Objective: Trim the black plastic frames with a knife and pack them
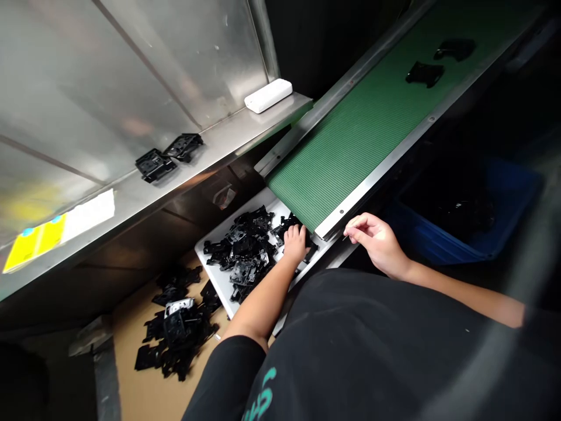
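Note:
My left hand (295,242) reaches into a white tray (209,268) below the lower end of the conveyor. Its fingers are bent down over a black plastic part (312,251), partly hidden by the hand. Beside it in the same tray lies a heap of black plastic parts (248,245). Over the conveyor's near side edge, my right hand (374,240) is held with thumb and fingertips pinched together. Whatever may be between those fingertips is too small to make out.
A green conveyor belt (350,146) slopes up to the right, carrying two black pieces (425,74). On the metal ledge (219,149) are two black parts (155,165), a white box (268,95) and yellow paper (35,242). More parts (182,327) lie on cardboard; a blue bin (451,248) stands right.

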The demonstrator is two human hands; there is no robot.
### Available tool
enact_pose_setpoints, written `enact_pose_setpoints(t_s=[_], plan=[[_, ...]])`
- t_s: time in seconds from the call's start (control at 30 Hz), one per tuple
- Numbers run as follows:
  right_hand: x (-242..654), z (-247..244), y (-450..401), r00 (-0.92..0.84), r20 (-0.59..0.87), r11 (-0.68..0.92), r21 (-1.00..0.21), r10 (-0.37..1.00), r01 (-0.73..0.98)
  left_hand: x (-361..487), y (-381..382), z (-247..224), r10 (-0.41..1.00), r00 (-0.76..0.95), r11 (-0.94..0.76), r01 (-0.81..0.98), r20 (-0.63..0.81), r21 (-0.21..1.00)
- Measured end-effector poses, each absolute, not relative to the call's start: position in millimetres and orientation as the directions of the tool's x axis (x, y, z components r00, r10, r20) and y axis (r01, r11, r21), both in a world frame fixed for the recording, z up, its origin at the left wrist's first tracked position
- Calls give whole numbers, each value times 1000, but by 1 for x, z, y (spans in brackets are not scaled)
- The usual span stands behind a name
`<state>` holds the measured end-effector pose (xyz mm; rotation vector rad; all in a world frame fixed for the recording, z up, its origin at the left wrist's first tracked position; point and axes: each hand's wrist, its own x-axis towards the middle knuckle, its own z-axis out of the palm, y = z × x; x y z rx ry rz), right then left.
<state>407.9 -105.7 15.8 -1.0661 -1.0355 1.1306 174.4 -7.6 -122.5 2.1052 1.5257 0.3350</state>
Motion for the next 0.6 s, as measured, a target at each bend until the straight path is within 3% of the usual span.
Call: enact_pose_setpoints(t_s=[0.17,0.3,0.4,0.5,0.6], plan=[[428,13,-99,123,81,102,-978,989,-182,162,-25,-104,970,187,12,605,-157,796],[428,18,-90,62,57,70,-970,996,-232,148,-66,-66,950,129,259,189,-285,947],[417,31,-81,-43,66,54,-969,997,-242,148,-101,-26,918,159,389,-174,-364,905],[400,45,-72,-171,129,82,-963,977,-259,158,-126,13,898,162,439,-401,-409,804],[380,55,-64,-296,171,75,-948,940,-311,172,-136,40,866,135,450,-631,-482,632]])
